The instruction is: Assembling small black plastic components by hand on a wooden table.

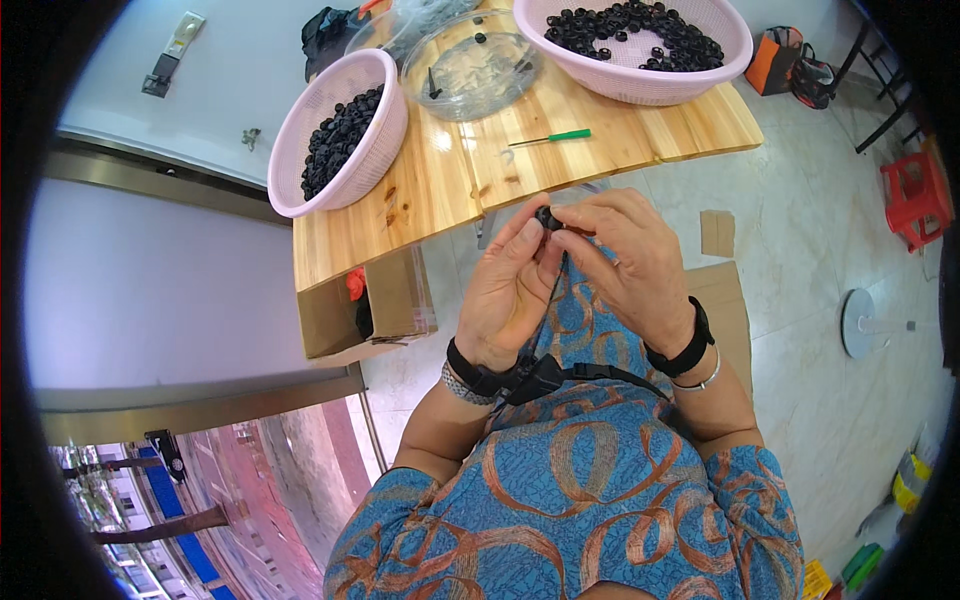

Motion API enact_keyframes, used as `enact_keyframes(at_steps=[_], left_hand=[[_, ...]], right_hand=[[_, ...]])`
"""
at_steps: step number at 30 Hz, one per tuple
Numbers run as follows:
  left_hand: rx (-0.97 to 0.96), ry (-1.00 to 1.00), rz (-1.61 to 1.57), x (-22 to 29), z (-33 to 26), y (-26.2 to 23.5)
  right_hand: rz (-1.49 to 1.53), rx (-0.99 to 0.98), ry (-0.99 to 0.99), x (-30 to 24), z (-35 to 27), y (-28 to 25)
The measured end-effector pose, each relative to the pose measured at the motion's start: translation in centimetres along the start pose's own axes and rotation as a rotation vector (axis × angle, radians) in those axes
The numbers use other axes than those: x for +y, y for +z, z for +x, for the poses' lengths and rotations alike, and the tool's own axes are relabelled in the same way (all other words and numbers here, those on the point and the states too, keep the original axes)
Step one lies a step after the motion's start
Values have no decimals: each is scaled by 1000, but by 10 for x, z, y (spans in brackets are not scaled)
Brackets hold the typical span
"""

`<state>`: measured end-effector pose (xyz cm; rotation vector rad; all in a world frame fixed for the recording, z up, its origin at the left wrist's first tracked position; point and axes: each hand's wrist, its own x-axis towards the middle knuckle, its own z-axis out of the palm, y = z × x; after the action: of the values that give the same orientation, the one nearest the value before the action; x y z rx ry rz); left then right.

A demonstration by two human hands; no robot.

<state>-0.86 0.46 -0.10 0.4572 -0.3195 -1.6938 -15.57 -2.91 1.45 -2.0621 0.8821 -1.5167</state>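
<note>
Two bare arms bend up from the blue dress [590, 490] and come close together in the middle. The left hand [505, 285] has its palm turned up and inward, with its thumb and a finger pinching a small round black piece [545, 217]. The right hand [630, 255] comes in from the other side, back of the hand up, with its fingers curled and its thumb and fingertips gripping the same piece. So both hands hold it, just in front of the near edge of the wooden surface [460, 185]. Each wrist bends a little inward and wears a black band. On the surface, a pink basket [391, 130] full of black pieces tilts at the left, and a bigger pink bowl [640, 92] with more stands at the far right. A clear round tray [475, 85] sits between them. A green-handled screwdriver [570, 134] lies nearer the hands.
</note>
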Motion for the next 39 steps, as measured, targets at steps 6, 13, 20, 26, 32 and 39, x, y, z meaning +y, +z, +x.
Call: enact_keyframes(at_steps=[6, 13, 20, 26, 32, 39], left_hand=[[19, -16, -30, 1, 0, 0], [-5, -31, -50, 0, -1, 1], [-29, -35, -61, 0, -2, 1], [-11, -33, -45, 0, -3, 1], [57, -27, 37, 1, -4, 9], [21, 5, 50, 2, -8, 13]], right_hand=[[57, 0, 60, -1, 2, 1], [156, -18, 146, -1, 2, -1], [209, -13, 189, -1, 1, -2], [326, -13, 249, 1, -2, 0], [449, -2, 358, 0, -3, 0], [314, -11, 137, 0, -1, -3]])
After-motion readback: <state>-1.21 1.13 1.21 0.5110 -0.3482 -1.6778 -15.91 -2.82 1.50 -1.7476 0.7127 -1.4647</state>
